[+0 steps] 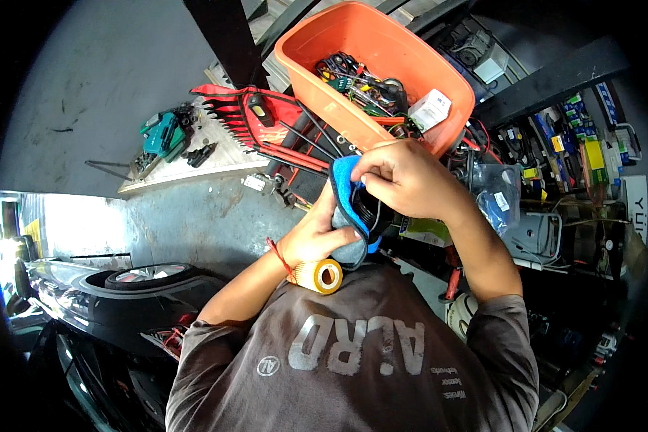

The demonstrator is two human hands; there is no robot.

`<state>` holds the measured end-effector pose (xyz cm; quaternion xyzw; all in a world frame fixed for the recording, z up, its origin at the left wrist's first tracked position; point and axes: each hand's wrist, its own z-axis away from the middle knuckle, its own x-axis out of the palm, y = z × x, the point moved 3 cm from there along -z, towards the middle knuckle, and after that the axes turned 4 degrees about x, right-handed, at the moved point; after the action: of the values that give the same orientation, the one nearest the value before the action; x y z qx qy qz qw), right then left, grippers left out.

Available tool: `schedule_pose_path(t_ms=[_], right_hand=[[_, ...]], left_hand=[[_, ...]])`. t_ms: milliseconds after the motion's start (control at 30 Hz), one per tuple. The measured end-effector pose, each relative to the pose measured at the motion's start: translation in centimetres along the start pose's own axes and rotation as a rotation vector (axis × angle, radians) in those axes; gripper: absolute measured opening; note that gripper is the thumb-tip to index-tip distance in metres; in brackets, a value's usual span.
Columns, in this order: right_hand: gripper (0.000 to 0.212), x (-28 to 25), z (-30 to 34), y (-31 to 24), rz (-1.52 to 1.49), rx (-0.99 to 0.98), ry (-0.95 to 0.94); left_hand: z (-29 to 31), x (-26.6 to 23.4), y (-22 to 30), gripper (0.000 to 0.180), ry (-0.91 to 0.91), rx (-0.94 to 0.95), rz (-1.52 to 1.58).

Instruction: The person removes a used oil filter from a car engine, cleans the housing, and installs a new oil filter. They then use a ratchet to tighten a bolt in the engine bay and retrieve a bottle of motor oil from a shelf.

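Note:
My left hand [322, 230] is wrapped round a blue-and-grey cloth [349, 248], folded about a dark, ribbed round part [366, 210]. The thumb presses the cloth's near side. At the cloth's top edge, my right hand [410, 176] has its fingers curled and pinched, right over the dark part. What those fingertips hold is hidden; a thin dark curve runs below the thumb. A yellow pleated filter cartridge [315, 276] with a round hole in its end lies beneath my left wrist, against my shirt.
Ahead stands an orange plastic tub [381, 43] holding tools and a white box. A red tool pouch [288, 119] and a teal tool case [164, 137] lie left of it. Packed goods [583, 137] fill the right side. A dark, glossy vehicle [101, 291] stands at lower left.

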<state>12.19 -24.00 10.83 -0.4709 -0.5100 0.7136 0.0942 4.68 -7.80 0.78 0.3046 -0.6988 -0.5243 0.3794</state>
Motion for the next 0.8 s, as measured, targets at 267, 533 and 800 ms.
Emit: schedule_pose_path(t_ms=[267,533,800], right_hand=[[0.026,2.3,-0.9,4.5,-0.544,0.2,0.097],[0.024,1.9,-0.1,5.8,-0.595,0.309,-0.014],[0.008,1.9,0.8,3.4,-0.508,0.103,-0.016]], left_hand=[[0.8,-0.1,-1.0,0.092,0.135,0.027,0.057],[0.3,-0.1,-1.1,0.091,0.159,0.067,0.072],[0.6,-0.2,-1.0,0.092,0.17,0.003,0.16]])
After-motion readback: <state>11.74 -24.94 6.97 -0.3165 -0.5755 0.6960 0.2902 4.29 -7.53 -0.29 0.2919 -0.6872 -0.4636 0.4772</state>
